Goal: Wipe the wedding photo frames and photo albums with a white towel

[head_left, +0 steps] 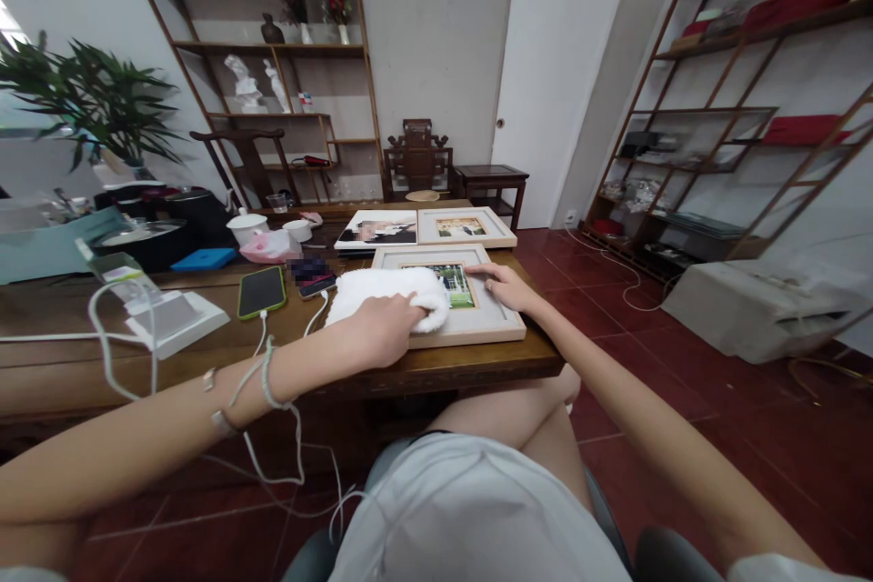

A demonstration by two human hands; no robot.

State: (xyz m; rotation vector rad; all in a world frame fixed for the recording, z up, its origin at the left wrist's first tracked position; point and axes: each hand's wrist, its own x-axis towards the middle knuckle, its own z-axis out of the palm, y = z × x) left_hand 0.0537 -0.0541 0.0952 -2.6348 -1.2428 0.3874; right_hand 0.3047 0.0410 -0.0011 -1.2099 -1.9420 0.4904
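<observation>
A light wooden picture frame [501,320] lies flat at the table's near right edge, with a small green photo [462,289] in its middle. My left hand [390,327] grips a fluffy white cloth [382,286], which covers the frame's left part and reaches the photo's edge. On the frame's right side rests my right hand [506,287], fingers stretched out toward the photo and nothing held. Behind this frame lie a second framed photo [501,233] and a picture of a person in dark clothes [378,227].
Left of the cloth lie a green-edged phone [262,293] on a cable, a blue box [203,258] and a white card holder [178,325]. White cables hang over the table edge near my left forearm. A white pot [246,225] stands farther back.
</observation>
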